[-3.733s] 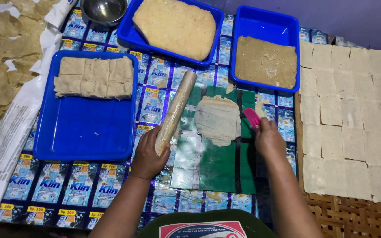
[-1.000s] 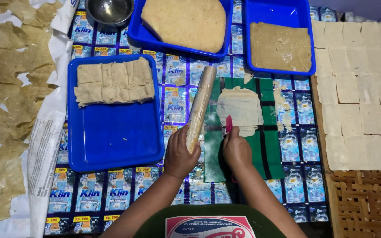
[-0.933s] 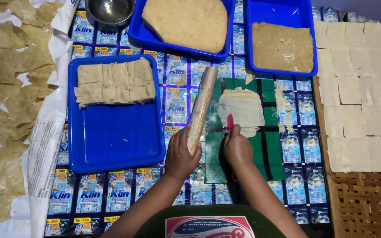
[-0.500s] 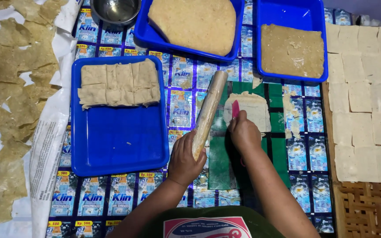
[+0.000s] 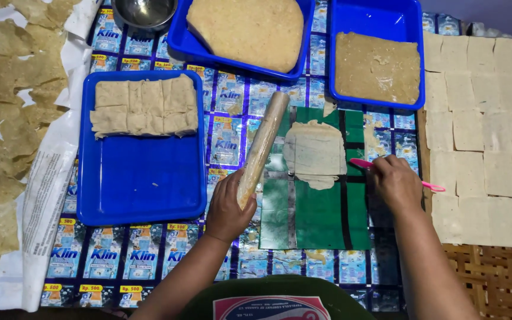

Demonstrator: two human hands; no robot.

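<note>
- Pale, dough-coated wooden rolling pin point(image 5: 262, 148): lies at a slant on the work surface, its near end gripped by the left hand point(image 5: 227, 208), fingers wrapped round it; its far end points toward the far blue trays.
- Pink, slim plastic tool point(image 5: 395, 173): held in the right hand point(image 5: 395, 184), fingers curled over its middle so that both ends stick out left and right.
- Thin, flattened beige dough sheet point(image 5: 315, 153): rests on the green plastic mat point(image 5: 321, 219), between the two hands, just right of the rolling pin and left of the pink tool's tip.
- Blue rectangular plastic tray point(image 5: 140, 184): left of the mat, holding a row of folded dough pieces point(image 5: 144, 106) along its far side.
- Far blue tray with a large dough mound point(image 5: 247, 29); to its right, a blue tray of brownish filling point(image 5: 377, 65).
- Pale square dough pieces point(image 5: 487, 130): laid in rows on the right.
- Irregular dried sheets point(image 5: 7, 101): spread on paper at the left.
</note>
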